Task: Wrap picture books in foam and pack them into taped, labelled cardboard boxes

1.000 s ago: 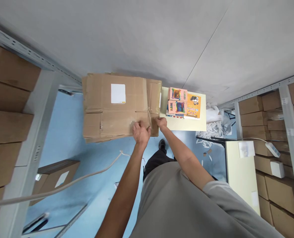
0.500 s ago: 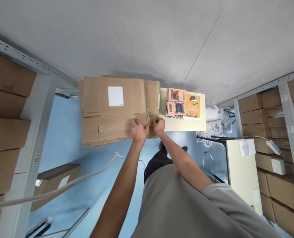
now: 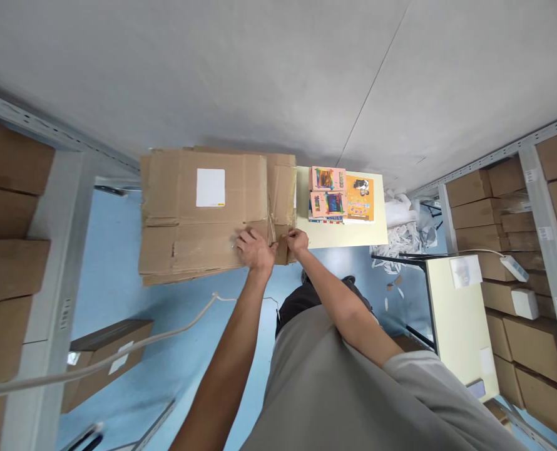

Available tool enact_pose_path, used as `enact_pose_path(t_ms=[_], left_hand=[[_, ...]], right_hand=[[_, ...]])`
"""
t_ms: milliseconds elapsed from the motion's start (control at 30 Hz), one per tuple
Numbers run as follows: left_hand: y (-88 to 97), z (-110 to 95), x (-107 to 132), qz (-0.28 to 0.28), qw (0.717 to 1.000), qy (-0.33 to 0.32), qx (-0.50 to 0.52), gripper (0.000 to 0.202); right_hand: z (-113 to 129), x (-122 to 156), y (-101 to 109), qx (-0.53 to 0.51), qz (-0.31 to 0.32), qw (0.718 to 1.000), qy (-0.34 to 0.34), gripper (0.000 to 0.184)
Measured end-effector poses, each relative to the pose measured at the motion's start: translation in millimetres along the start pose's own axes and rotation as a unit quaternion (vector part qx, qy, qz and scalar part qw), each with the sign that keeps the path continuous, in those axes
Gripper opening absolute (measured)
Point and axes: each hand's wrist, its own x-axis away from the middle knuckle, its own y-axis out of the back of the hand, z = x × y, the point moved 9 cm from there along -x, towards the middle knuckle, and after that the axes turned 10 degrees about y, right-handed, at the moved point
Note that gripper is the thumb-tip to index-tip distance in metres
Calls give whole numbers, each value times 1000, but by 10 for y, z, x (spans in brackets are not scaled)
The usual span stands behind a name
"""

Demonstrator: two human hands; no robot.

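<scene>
A flattened brown cardboard box [image 3: 203,213] with a white label [image 3: 210,187] lies before me, partly on a pale yellow table [image 3: 353,233]. My left hand [image 3: 255,248] presses on the cardboard near its right end, fingers curled onto it. My right hand [image 3: 296,240] is closed in a pinch on a strip of clear tape [image 3: 275,227] at the box's right edge. Beside the box on the table lie colourful books [image 3: 340,195].
Metal shelving with cardboard boxes stands at left [image 3: 10,219] and right [image 3: 508,207]. A second pale table [image 3: 457,326] is at right, with shredded white paper [image 3: 403,235] behind it. A white cable [image 3: 119,354] crosses the blue floor above a box [image 3: 104,360].
The box has slid a little to the left. My right hand has closed from a loose grip at the box edge into a pinch on the tape; my left hand shifted left with the box.
</scene>
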Motion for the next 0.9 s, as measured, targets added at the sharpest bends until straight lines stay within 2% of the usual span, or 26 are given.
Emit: enact_pose_path(t_ms=[100,167,267,333,433,500,533,600,667,700,767,833,900], left_hand=[[-22,-9,-23,0,1000,-1,10,75],[-20,8,-42,-7,1000,4,22,77],[-35,24,-44,-16,999,7,31,87],[-64,14,-21,-13,1000,10,25,94],[-63,-9,18,-7,1000,16,19,100],[6,4,14,-8,999,19,28,102],[65,25,0,-15,999,21,38,104],[196,77,-42,-34,997,17,65,108],[251,110,-77,-34,996,8,82,109],[222,106,-83,-18,997,3,80,106],[99,53,-60,17,998,-7,59,96],[-13,-29,-10,26,999,-14,39,91],[-75,-88,32,16,999,-12,36,91]], right_hand=[[33,-8,-27,-9,-1,1000,-1,14],[41,14,-31,-12,-13,1000,0,4],[25,32,-39,-14,-26,1000,-7,20],[48,7,-118,-22,8,1000,-2,24],[150,-27,-228,-28,64,997,14,17],[232,-3,-176,-27,74,997,22,13],[287,28,-93,-31,73,996,38,12],[418,121,215,-59,57,991,102,10],[546,247,720,-125,10,972,198,14],[566,310,973,-153,-2,961,231,18],[533,402,1398,-165,-12,954,250,24],[503,481,1688,-153,-14,957,246,30],[544,598,1889,-150,-16,957,247,37]])
